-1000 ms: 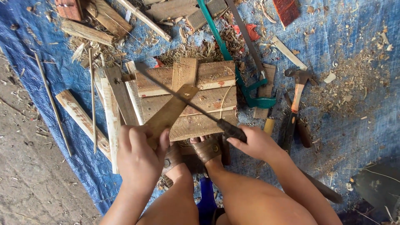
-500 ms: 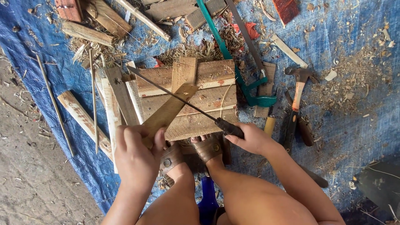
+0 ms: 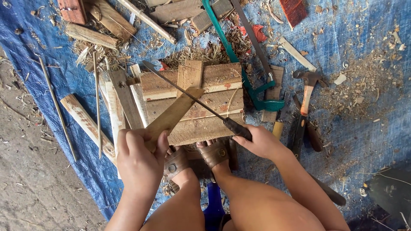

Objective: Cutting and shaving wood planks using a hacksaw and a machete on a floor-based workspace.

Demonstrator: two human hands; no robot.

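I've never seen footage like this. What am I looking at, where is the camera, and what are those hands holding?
There is no machine here: a person works with bare hands, and the camera sits on their head, looking down. That is why you see arms, knees and sandalled feet at the bottom.

The left hand grips a wooden slat, propped at a slant on a block of planks. The right hand holds the dark handle of a long thin blade, which lies across the slat's upper end.

Everything rests on a blue tarp strewn with shavings and wood scraps. To the right lie a green-framed saw and a hammer.
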